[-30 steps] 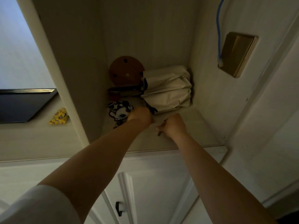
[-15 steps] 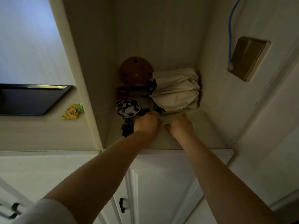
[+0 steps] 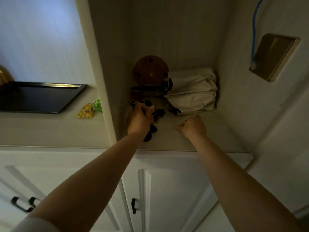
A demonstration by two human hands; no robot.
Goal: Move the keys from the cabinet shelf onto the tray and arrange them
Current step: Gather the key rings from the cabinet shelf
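Note:
A bunch of keys (image 3: 151,131) with dark fobs and a black-and-white charm lies at the left of the cabinet shelf (image 3: 214,136). My left hand (image 3: 139,118) is shut on this bunch, and dark pieces stick out below and to the right of my fingers. My right hand (image 3: 192,127) rests on the shelf a little to the right, its fingers curled under and its thumb pointing left; nothing shows in it. The black tray (image 3: 38,97) sits on the counter to the left, outside the cabinet's side wall.
A brown round disc (image 3: 150,69) and a cream fabric bundle (image 3: 192,92) fill the back of the shelf. A yellow packet (image 3: 85,111) and a green item (image 3: 97,104) lie beside the tray. A gold box (image 3: 274,56) with a blue cable (image 3: 255,30) is on the right wall. White cabinet doors (image 3: 167,198) are below.
My left hand has slid left over the charm and closed on the key bunch. My right hand has moved slightly right and settled on the shelf.

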